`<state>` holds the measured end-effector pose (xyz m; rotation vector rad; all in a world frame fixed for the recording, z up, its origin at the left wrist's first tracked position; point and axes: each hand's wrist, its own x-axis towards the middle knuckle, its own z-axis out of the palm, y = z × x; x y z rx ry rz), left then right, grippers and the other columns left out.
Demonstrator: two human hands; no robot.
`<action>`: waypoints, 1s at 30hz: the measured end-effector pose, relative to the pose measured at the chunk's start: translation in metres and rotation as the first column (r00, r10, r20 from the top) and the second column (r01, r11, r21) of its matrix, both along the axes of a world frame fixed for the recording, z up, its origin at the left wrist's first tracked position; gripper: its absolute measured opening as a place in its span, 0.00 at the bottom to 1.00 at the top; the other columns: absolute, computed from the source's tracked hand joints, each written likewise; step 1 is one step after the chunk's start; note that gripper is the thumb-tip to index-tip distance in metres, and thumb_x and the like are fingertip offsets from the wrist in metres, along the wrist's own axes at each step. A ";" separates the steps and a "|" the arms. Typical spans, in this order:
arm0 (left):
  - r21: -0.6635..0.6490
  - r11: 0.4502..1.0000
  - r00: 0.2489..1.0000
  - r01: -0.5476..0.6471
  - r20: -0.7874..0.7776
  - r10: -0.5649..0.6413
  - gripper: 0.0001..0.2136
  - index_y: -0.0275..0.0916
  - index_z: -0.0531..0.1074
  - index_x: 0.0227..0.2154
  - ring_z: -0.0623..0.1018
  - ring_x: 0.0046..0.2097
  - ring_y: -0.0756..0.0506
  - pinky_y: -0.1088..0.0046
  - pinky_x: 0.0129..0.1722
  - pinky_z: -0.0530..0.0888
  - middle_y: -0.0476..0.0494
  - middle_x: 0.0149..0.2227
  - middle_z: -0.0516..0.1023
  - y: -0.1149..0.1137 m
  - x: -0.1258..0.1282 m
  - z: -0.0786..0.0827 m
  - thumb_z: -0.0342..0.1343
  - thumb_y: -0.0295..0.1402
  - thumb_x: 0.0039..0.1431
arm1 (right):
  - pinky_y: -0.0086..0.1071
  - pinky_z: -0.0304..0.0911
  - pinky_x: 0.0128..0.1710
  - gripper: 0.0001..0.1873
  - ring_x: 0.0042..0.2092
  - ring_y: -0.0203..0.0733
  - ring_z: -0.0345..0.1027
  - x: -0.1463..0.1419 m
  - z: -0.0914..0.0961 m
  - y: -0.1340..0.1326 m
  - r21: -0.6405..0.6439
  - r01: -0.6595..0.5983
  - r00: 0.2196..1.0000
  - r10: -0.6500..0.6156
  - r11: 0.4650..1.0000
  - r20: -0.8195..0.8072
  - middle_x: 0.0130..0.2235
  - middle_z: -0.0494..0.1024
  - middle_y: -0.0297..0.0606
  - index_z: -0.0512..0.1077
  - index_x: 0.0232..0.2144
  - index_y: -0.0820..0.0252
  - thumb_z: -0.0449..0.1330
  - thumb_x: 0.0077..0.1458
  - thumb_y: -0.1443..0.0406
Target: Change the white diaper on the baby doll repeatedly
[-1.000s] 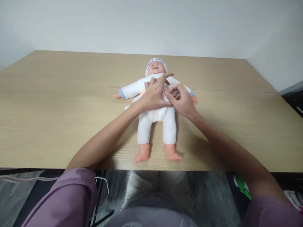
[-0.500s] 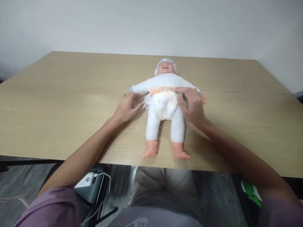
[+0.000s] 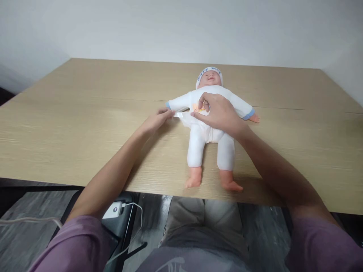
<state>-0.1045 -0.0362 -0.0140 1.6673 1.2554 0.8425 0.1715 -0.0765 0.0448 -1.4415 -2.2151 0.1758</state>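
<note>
A baby doll [image 3: 195, 151] in a white suit with blue cuffs lies on its back on the table, feet toward me. It wears a white diaper [image 3: 185, 120] with an orange print at the front waistband. My left hand [image 3: 159, 118] is closed in a pinch on the diaper's side tab, drawn out to the left of the doll's hip. Over the doll's belly lies my right hand [image 3: 218, 111], thumb stretched along the front waistband and fingers bent, a gap between them. It hides much of the diaper's front.
The wooden table [image 3: 99, 132] has a seam across it and a wall [image 3: 170, 30] behind. Below the front edge, at left, a white device [image 3: 112, 210] with a cable rests on a dark case.
My right hand has moved from the diaper's right side left across its front. My left hand has gone from loose fingers to a pinch on the side tab. The view has shifted.
</note>
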 end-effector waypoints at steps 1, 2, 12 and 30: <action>-0.010 1.000 0.998 -0.005 0.060 0.005 0.18 0.42 0.70 0.27 0.67 0.37 0.43 0.64 0.43 0.65 0.46 0.30 0.70 0.000 0.002 0.003 0.62 0.50 0.62 | 0.47 0.69 0.47 0.17 0.47 0.59 0.74 0.000 -0.003 0.001 0.003 0.001 1.000 -0.001 1.000 0.002 0.42 0.80 0.42 0.76 0.49 0.52 0.68 0.68 0.49; -0.013 1.000 0.995 -0.001 0.095 0.002 0.17 0.41 0.70 0.27 0.67 0.36 0.44 0.64 0.42 0.65 0.46 0.31 0.70 0.000 0.004 0.005 0.62 0.49 0.62 | 0.49 0.69 0.49 0.19 0.49 0.60 0.74 0.001 -0.005 0.001 0.014 0.003 1.000 -0.003 1.000 0.007 0.43 0.80 0.43 0.76 0.51 0.52 0.68 0.67 0.48; 0.134 0.991 0.999 0.025 0.016 -0.028 0.19 0.42 0.67 0.24 0.71 0.40 0.42 0.63 0.45 0.71 0.44 0.33 0.71 -0.005 0.001 -0.013 0.59 0.49 0.65 | 0.62 0.62 0.68 0.24 0.65 0.68 0.70 0.004 0.009 0.014 -0.019 -0.180 0.982 0.181 0.983 0.045 0.60 0.82 0.47 0.78 0.61 0.51 0.67 0.68 0.51; 0.079 0.997 0.973 0.003 0.229 -0.022 0.20 0.42 0.67 0.27 0.68 0.35 0.45 0.65 0.42 0.67 0.47 0.30 0.69 -0.006 0.022 0.005 0.60 0.49 0.68 | 0.49 0.68 0.48 0.20 0.49 0.59 0.71 -0.025 0.013 0.011 -0.028 -0.165 0.934 0.166 0.986 0.316 0.41 0.80 0.49 0.86 0.34 0.55 0.60 0.73 0.53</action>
